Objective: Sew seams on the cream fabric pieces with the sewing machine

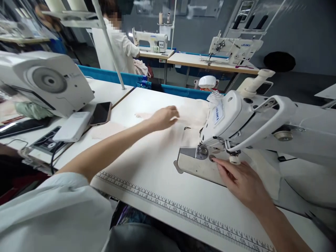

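Where left fingers (172, 109) curl, pale cloth (194, 111) lies.

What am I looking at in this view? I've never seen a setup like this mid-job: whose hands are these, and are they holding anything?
This single picture comes from a camera worn on a person's head, looking forward and down; the hands are that person's own, bare. The large white machine on the right is a sewing machine. The left hand is over pale fabric on the white table; whether it grips any is unclear. The right hand is beside the machine's base, with no clearly held object visible. A ruler scale runs along the table's near edge. Farther left lie a phone and a white box-like item.
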A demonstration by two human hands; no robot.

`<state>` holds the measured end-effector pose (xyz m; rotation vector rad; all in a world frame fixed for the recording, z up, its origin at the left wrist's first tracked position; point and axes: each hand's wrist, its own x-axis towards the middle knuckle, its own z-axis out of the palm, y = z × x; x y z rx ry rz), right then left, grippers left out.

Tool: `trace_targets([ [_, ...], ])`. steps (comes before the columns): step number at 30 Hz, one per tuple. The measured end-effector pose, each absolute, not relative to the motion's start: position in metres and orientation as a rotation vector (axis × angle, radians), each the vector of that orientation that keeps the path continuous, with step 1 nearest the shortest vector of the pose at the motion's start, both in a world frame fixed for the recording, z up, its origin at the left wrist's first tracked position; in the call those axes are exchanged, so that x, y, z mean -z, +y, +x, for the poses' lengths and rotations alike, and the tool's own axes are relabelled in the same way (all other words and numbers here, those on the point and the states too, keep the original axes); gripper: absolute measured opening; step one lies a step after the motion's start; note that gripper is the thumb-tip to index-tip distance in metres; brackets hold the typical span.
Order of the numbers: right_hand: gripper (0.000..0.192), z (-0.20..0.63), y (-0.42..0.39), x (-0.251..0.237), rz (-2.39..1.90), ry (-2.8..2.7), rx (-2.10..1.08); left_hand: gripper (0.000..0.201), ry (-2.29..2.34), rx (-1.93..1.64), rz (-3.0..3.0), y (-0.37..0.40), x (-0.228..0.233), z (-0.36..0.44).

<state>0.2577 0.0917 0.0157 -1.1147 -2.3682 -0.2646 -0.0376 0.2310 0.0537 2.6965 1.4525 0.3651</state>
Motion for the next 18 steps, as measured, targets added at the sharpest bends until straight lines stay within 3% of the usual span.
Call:
trace_targets([
  [6,0.028,0.252,0.092,-0.013,-1.12,-2.404,0.202,0.024,1.63,-0.23,2.538,0.197,-0.064,-0.134],
  [12,0.028,0.252,0.091,-0.007,-1.129,-2.418,0.104,0.026,1.704,-0.29,2.441,0.191,-0.044,-0.134],
  [18,0.03,0.258,0.092,-0.007,-1.165,-2.427,0.158,0.025,1.738,-0.356,2.346,0.193,-0.052,-0.135],
])
